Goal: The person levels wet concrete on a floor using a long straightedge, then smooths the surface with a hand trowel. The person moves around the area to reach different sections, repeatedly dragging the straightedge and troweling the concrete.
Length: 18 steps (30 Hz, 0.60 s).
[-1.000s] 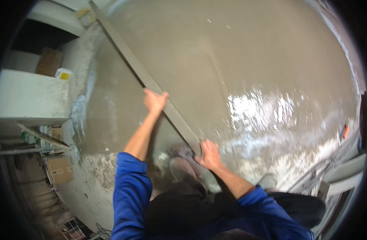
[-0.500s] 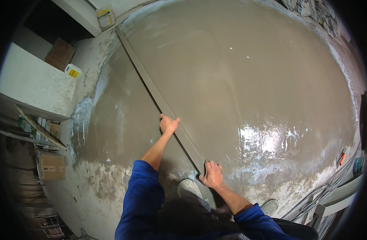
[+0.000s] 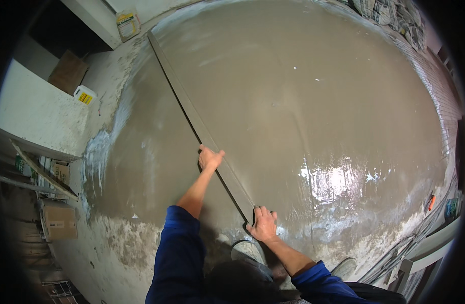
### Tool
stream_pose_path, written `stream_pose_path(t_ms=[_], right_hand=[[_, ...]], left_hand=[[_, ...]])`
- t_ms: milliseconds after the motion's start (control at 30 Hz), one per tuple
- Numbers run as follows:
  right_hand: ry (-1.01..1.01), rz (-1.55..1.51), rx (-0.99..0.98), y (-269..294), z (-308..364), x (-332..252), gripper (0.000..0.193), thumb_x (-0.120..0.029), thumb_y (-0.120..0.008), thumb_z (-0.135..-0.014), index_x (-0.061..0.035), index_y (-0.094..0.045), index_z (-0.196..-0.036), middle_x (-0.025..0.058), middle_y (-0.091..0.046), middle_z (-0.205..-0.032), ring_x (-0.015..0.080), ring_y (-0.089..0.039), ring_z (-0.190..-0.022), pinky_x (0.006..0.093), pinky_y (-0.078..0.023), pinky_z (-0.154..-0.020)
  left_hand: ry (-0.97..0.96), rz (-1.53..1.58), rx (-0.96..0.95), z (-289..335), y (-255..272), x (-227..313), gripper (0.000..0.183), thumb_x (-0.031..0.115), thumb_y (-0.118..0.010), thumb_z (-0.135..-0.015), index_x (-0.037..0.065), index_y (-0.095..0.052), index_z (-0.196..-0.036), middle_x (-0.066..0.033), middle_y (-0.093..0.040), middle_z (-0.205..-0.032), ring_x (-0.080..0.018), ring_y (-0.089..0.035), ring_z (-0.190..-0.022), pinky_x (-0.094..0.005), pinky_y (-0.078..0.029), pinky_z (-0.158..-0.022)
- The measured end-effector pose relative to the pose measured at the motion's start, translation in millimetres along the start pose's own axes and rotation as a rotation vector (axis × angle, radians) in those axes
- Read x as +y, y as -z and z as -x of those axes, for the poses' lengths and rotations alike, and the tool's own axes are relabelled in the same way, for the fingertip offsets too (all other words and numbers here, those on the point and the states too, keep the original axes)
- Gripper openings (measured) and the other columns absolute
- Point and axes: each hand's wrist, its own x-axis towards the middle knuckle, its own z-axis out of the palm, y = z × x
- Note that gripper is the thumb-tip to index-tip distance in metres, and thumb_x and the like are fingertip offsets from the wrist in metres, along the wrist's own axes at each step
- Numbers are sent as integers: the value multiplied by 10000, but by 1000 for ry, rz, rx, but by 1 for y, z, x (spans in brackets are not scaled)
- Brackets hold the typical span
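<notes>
"What's nearest?"

"Two shoes [image 3: 248, 252], by the near edge of the wet cement floor [image 3: 263, 116]. Just past the left one, the right hand [image 3: 263, 224] grips the near end of a long straightedge [image 3: 187, 104]."

"And the left hand [image 3: 210, 158]?"

"Farther up the same bar, its thumb and fingers on either side, closed narrow around it."

"How does the straightedge lie?"

"Slantwise on the wet cement, from near the middle of the near edge to the far left corner. A dark line follows its left side."

"What's off to the right?"

"Grey cables [image 3: 404, 248] run beside the near right corner, with something orange [image 3: 432, 203], too small to identify, beyond them. Wire mesh [image 3: 435, 96] follows the right edge."

"And to the left?"

"A cardboard box [image 3: 59, 220] stands off the near left corner. Farther up, beyond the left edge, there's a white jug [image 3: 84, 95] with a yellow label."

"Farthest away?"

"A yellow-labelled container [image 3: 127, 25] near the far left corner, close to the bar's far tip, and crumpled bags [image 3: 394, 20] past the far right corner."
</notes>
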Motion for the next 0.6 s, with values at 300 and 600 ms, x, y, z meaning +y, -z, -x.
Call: stream_pose_path(t_ms=[300, 600], right_hand=[[-21, -19, -4, -1, -55, -15, 553, -304, -792, -682, -73, -551, -1124, 118, -553, -1040, 307, -576, -1006, 463, -347, -870], [-57, -18, 44, -2, -93, -25, 552, -284, -817, -665, -80, -550, -1103, 105, -548, -1038, 294, -570, -997, 453, -355, -862]], left_hand=[[-55, -27, 51, -55, 5, 19, 1033, 290, -803, -756, -142, -193, -1470, -267, -622, -1204, -376, -614, -1141, -467, -495, -986], [-65, 0, 22, -92, 8, 46, 1056, 297, -807, -720, -110, -212, -1492, -284, -589, -1280, -381, -568, -1227, -443, -466, -1040]])
